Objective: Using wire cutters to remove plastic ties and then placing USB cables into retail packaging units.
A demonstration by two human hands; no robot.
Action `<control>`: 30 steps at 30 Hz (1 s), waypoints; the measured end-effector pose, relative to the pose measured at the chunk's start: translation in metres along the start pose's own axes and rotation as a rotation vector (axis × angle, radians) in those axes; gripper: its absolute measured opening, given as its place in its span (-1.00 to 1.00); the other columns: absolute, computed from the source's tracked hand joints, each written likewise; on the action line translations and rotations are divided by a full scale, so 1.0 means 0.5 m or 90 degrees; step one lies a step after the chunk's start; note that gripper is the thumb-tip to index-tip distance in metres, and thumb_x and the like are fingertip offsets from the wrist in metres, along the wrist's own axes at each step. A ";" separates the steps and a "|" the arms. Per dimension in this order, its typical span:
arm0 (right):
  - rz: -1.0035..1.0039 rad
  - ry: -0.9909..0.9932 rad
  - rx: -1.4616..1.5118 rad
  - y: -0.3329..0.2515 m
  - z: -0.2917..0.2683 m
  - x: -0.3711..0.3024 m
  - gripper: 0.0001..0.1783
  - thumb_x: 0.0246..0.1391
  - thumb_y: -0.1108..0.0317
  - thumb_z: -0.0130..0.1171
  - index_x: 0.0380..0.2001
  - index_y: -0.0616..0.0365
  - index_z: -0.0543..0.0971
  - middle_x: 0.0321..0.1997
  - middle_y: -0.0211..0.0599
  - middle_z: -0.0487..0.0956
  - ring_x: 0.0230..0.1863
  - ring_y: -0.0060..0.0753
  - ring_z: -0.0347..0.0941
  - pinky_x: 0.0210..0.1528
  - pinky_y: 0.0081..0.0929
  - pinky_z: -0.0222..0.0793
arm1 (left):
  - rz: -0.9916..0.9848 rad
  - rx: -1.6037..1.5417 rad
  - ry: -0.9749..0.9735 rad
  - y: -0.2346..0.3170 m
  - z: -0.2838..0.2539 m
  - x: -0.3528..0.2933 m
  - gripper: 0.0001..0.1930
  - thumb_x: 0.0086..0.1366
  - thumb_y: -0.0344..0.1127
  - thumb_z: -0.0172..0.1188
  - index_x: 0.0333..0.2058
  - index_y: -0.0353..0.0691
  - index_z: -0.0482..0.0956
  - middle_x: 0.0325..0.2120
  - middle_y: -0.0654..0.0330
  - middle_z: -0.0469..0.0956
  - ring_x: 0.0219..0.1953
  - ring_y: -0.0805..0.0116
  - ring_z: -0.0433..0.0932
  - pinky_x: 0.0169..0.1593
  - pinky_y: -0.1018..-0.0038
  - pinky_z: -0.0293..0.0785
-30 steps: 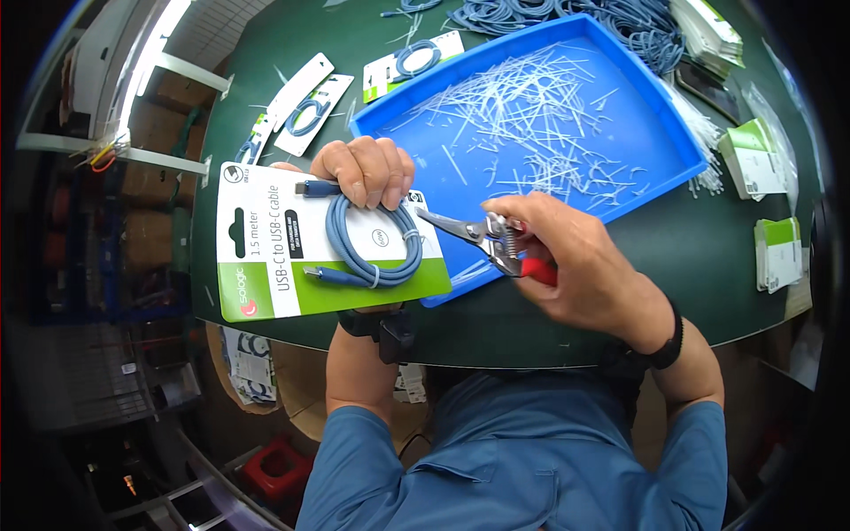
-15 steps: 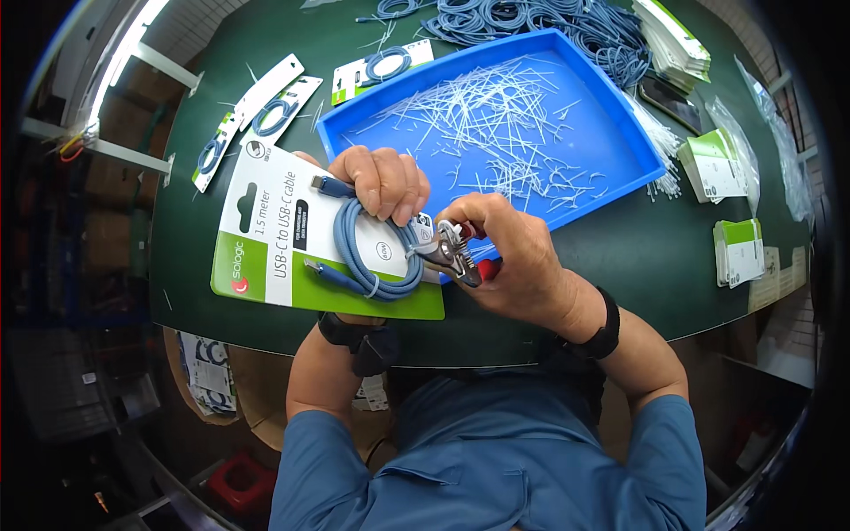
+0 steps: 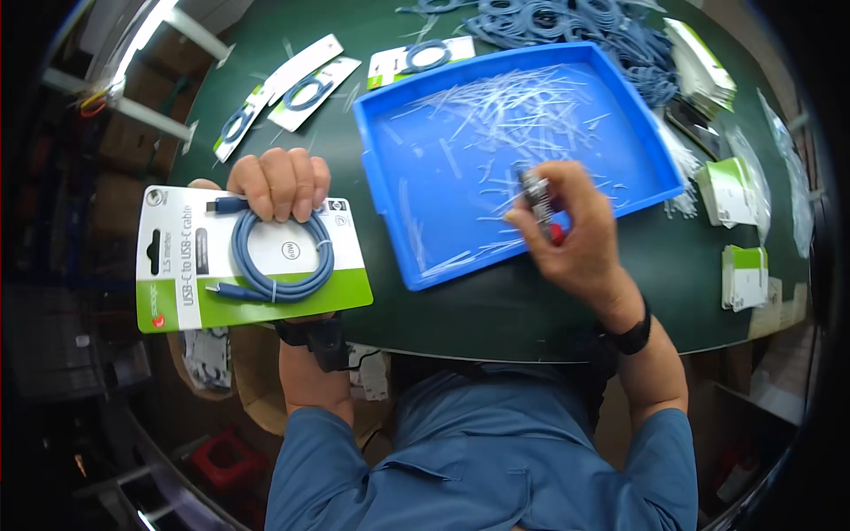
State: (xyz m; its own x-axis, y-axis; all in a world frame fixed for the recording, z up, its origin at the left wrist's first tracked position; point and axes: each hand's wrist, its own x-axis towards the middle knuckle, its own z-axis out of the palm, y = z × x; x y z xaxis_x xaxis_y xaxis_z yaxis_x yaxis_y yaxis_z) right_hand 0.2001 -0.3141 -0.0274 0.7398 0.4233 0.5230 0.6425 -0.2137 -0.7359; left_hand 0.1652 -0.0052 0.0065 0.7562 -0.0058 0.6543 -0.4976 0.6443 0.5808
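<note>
My left hand (image 3: pixel 282 181) grips the top edge of a white-and-green packaging card (image 3: pixel 345 285), its fingers over the front. A coiled blue cable (image 3: pixel 327 257) lies against the card, bound by thin pale ties at its right side and bottom. Both plugs of the cable point left. Well apart from the card, my right hand (image 3: pixel 583 232) is wrapped round a pair of cutting pliers (image 3: pixel 537 196) with red on the handles. The pliers are over the blue tray (image 3: pixel 390 199), blurred by motion; whether their jaws are apart I cannot tell.
Cut white tie pieces (image 3: pixel 522 102) are scattered in the tray. Behind it is a heap of blue cables (image 3: pixel 567 22). Finished-looking cards with cables (image 3: pixel 305 93) lie at the far left. Stacked cards (image 3: pixel 728 190), loose ties (image 3: pixel 680 168) and a phone (image 3: pixel 693 128) are at the right.
My right hand has drawn the pliers away from the tie on the coil, rightward over the tray. My left hand has carried the card and cable to the left.
</note>
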 end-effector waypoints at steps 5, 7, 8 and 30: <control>0.069 0.040 -0.137 0.034 -0.044 -0.010 -0.59 0.22 0.57 0.31 0.11 0.22 0.48 -0.08 -0.26 0.65 -0.05 -0.48 0.61 -0.01 -0.52 0.55 | 0.010 0.212 0.063 0.153 -0.007 -0.148 -0.41 0.64 0.08 -0.29 -0.52 -0.13 0.43 -0.63 0.30 0.30 -0.53 0.39 0.31 -0.30 0.37 0.31; 0.071 0.041 -0.131 0.060 -0.044 -0.016 -0.58 0.25 0.56 0.29 0.15 0.23 0.48 -0.02 -0.25 0.64 0.01 -0.47 0.60 0.05 -0.52 0.54 | 0.054 0.281 0.187 0.178 -0.018 -0.230 -0.42 0.63 0.07 -0.26 -0.51 -0.14 0.44 -0.62 0.28 0.32 -0.52 0.39 0.32 -0.30 0.37 0.31; 0.079 0.044 -0.116 0.069 -0.039 -0.020 -0.57 0.27 0.54 0.29 0.17 0.23 0.48 -0.01 -0.24 0.65 0.03 -0.46 0.60 0.08 -0.51 0.54 | 0.053 0.297 0.202 0.214 -0.040 -0.296 -0.42 0.63 0.07 -0.26 -0.51 -0.14 0.44 -0.62 0.28 0.32 -0.52 0.39 0.32 -0.30 0.37 0.31; 0.084 0.027 -0.100 0.059 -0.059 0.001 -0.62 0.27 0.54 0.28 0.12 0.26 0.49 -0.06 -0.29 0.62 -0.06 -0.56 0.56 0.00 -0.58 0.51 | 0.208 0.460 0.727 0.238 -0.055 -0.328 -0.44 0.61 0.13 -0.18 0.07 -0.32 0.45 -0.04 0.04 0.53 0.03 0.16 0.58 0.10 0.15 0.63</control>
State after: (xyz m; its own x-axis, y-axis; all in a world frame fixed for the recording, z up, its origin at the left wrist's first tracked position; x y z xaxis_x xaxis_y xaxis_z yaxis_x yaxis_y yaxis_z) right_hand 0.2255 -0.3462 -0.0362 0.8250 0.3456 0.4472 0.5606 -0.4003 -0.7249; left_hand -0.0062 0.0934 -0.0450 0.3152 0.9134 0.2576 -0.5595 -0.0404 0.8279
